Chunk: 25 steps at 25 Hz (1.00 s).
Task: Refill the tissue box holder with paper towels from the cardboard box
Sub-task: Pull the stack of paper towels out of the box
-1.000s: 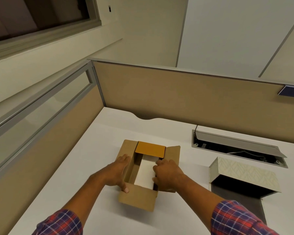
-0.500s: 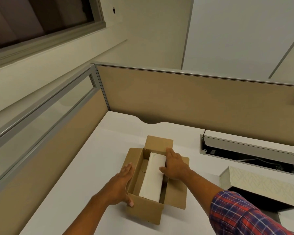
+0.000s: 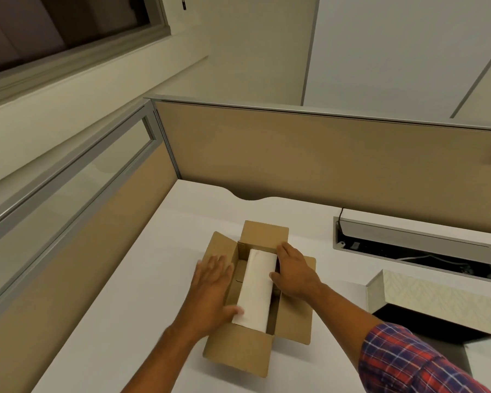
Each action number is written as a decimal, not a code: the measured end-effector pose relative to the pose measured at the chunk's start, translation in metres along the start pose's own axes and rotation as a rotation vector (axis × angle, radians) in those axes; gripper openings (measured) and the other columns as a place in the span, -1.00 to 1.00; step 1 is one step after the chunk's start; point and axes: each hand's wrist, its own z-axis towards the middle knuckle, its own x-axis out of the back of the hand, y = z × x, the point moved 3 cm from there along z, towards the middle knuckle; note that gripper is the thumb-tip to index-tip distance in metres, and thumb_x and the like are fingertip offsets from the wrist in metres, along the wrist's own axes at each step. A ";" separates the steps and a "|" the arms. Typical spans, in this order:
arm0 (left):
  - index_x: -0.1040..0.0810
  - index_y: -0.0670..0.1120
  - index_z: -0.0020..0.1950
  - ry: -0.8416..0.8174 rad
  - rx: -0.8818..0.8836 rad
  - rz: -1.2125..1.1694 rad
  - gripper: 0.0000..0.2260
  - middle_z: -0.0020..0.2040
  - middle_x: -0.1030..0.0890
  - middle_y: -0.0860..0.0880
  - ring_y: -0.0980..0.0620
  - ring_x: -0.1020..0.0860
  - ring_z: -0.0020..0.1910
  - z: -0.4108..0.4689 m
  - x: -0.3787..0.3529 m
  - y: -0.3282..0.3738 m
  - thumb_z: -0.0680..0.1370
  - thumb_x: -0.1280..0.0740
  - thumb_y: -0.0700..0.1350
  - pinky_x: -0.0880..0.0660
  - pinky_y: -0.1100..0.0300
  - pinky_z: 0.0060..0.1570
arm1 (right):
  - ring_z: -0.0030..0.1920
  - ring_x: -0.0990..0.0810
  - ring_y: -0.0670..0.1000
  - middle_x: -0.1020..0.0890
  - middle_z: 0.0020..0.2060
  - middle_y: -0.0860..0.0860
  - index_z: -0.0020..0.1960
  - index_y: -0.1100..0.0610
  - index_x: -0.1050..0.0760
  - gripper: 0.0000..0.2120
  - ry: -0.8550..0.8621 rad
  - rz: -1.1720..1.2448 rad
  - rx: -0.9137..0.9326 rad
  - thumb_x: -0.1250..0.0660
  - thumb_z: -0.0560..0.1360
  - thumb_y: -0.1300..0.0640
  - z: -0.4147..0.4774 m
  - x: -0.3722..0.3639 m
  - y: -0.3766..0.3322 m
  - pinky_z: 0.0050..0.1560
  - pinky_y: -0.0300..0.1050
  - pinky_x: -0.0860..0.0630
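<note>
An open brown cardboard box (image 3: 240, 354) sits on the white desk with all its flaps folded out. Inside lies a white stack of paper towels (image 3: 257, 290), long side pointing away from me. My left hand (image 3: 211, 296) rests flat over the box's left wall, its thumb touching the near end of the stack. My right hand (image 3: 295, 269) grips the stack's right side, fingers curled down beside it. The tissue box holder (image 3: 425, 300) stands at the right, cream patterned, tipped with its dark inside showing.
A recessed cable tray (image 3: 414, 251) with an open metal lid sits in the desk at the back right. Tan partition panels (image 3: 309, 163) wall the desk at the back and left. Bare white desk (image 3: 142, 279) lies left of the box.
The box's flaps were spread open and the towel stack came into view. My left hand slid from the box's outer wall onto the stack's near end. The right hand closed on the stack's side.
</note>
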 end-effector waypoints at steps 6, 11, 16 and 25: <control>-0.23 -0.02 0.66 0.015 0.254 -0.601 -0.28 0.63 -0.36 -0.04 -0.09 -0.38 0.58 0.025 -0.024 0.038 0.60 -0.41 0.18 -0.41 -0.03 0.51 | 0.51 -0.32 0.15 -0.25 0.58 0.05 0.56 0.01 -0.17 -0.39 0.173 -0.185 -0.029 -0.22 0.58 -0.14 -0.061 0.000 -0.003 0.45 0.20 -0.35; -0.45 -0.12 0.46 -0.270 0.473 -0.658 -0.30 0.41 -0.58 -0.14 -0.15 -0.59 0.32 0.050 -0.055 0.029 0.49 -0.49 0.28 -0.59 -0.06 0.30 | 0.62 -0.07 0.26 0.05 0.66 0.16 0.62 0.05 -0.05 -0.24 0.172 -0.228 -0.124 -0.24 0.55 -0.22 -0.098 -0.018 0.007 0.45 0.18 -0.35; -0.42 -0.15 0.45 -0.304 0.528 -0.571 -0.18 0.40 -0.57 -0.15 -0.16 -0.57 0.34 0.064 -0.066 0.034 0.35 -0.66 0.18 -0.58 0.03 0.22 | 0.33 -0.50 0.16 -0.29 0.52 0.16 0.64 0.00 0.21 -0.08 0.072 0.178 -0.234 -0.33 0.54 -0.16 -0.110 -0.035 0.025 0.13 -0.06 -0.55; -0.43 -0.18 0.35 -0.364 0.597 -0.726 -0.01 0.27 -0.59 -0.15 -0.20 -0.60 0.26 0.080 -0.085 0.031 0.07 -0.77 0.13 -0.62 -0.17 0.27 | 0.22 -0.56 0.11 -0.52 0.32 0.11 0.64 -0.03 0.24 -0.08 0.024 0.379 -0.181 -0.35 0.55 -0.05 -0.119 -0.033 0.022 0.22 -0.02 -0.56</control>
